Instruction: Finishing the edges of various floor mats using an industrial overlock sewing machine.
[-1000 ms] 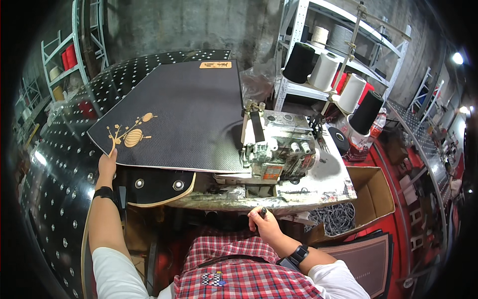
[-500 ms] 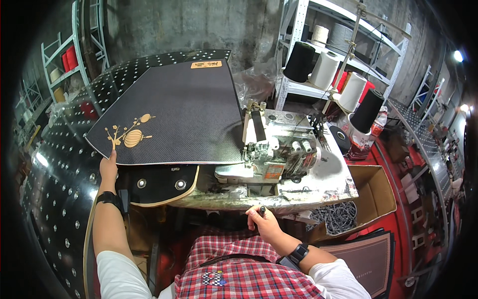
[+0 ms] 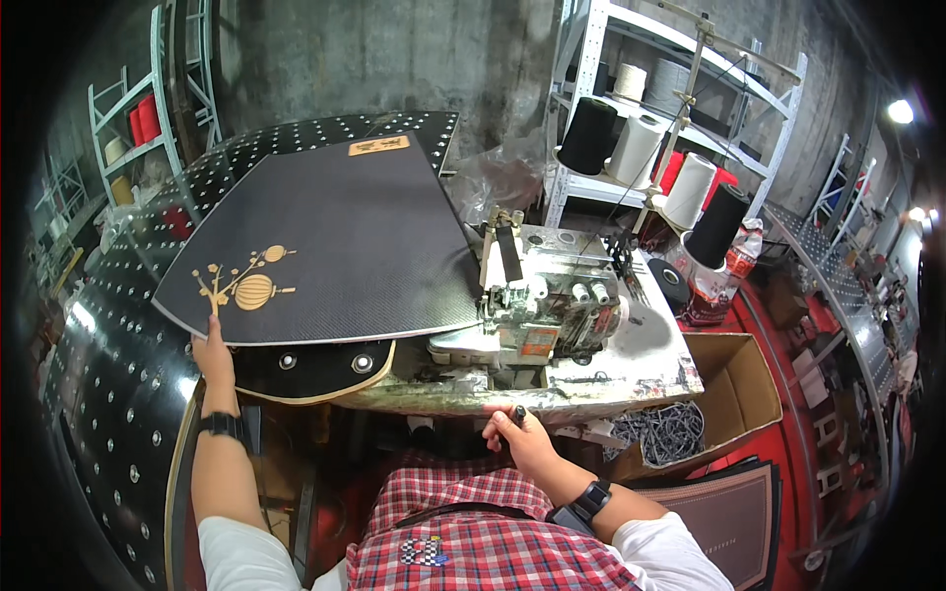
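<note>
1. Head view: mat point(image 3: 335, 236), dark grey, finely textured, thin pale border along the near edge; tan branch-and-fruit pattern point(image 3: 254, 292) near its near left corner, tan label point(image 3: 378, 146) at its far edge.
2. Location of mat: lying left of the sewing machine point(image 3: 552, 295), its near right corner at the machine's stitching end; near edge partly over a black board point(image 3: 325, 372) with silver studs, the rest over the black studded table point(image 3: 118, 394).
3. Left hand point(image 3: 214, 361): pinching the mat's near left edge, thumb on top beside the pattern's stem; other fingers mostly hidden at the underside.
4. Right hand point(image 3: 527, 440): closed loosely around a small dark object point(image 3: 520, 415), its tip showing beside the thumb; fingers part-curled, in front of the work table point(image 3: 650, 364), apart from the mat.
5. Direction: label end points away from the person; near edge runs left to right toward the machine. Long axis cannot be told, owing to the lens's bend.
6. Surroundings: black thread cone point(image 3: 588, 135) and white thread cone point(image 3: 637, 150) behind the machine; cardboard box point(image 3: 739, 364) at right, with tangled grey strips point(image 3: 660, 433); brown bordered mat point(image 3: 705, 522) below it; red checked apron point(image 3: 473, 532) on the person.
</note>
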Motion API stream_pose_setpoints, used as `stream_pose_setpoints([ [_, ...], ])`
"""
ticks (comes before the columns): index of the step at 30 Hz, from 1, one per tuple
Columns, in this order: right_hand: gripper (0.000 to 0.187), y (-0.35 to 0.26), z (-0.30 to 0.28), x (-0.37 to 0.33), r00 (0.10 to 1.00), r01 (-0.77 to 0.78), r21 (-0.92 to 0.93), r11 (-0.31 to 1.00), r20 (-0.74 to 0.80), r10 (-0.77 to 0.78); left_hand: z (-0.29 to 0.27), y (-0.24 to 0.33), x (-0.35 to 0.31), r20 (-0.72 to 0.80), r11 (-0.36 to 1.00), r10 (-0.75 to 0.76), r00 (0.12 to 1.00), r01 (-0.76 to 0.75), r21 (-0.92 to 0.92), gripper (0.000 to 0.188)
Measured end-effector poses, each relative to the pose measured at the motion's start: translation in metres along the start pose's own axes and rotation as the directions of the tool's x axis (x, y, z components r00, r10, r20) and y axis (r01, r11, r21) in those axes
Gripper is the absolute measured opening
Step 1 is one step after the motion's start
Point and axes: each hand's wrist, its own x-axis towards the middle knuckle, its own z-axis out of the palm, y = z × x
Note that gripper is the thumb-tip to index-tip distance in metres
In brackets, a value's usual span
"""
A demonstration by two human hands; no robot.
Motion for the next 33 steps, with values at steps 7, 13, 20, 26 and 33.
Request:
stream_pose_setpoints([
  [7, 0.044, -0.032, 0.015, 0.022, 0.992, 0.108, -0.136, 0.985, 0.076, -0.098, -0.074, 0.104, -0.085, -0.178, 0.938, 0.140, 0.974, -0.189, -0.292, 0.032],
  [13, 0.041, -0.048, 0.028, 0.049, 0.994, 0.022, -0.035, 0.999, 0.107, -0.018, -0.133, 0.133, -0.179, 0.273, 0.960, 0.280, 0.920, -0.261, -0.104, 0.054],
  [20, 0.037, -0.035, 0.022, 0.071, 1.000, 0.005, 0.040, 0.999, -0.031, -0.004, -0.112, 0.193, -0.205, 0.395, 0.595, 0.768, 0.505, -0.790, -0.148, 0.044],
  [26, 0.044, -0.027, -0.002, 0.077, 0.999, -0.022, 0.118, 0.993, 0.033, 0.019, -0.092, 0.222, -0.191, 0.249, 0.310, 0.924, 0.291, -0.950, -0.040, 0.036],
  [33, 0.040, -0.022, 0.007, 0.058, 0.999, 0.015, 0.106, 0.994, -0.044, -0.010, -0.101, 0.228, -0.165, 0.175, 0.222, 0.954, 0.242, -0.967, 0.124, 0.029],
])
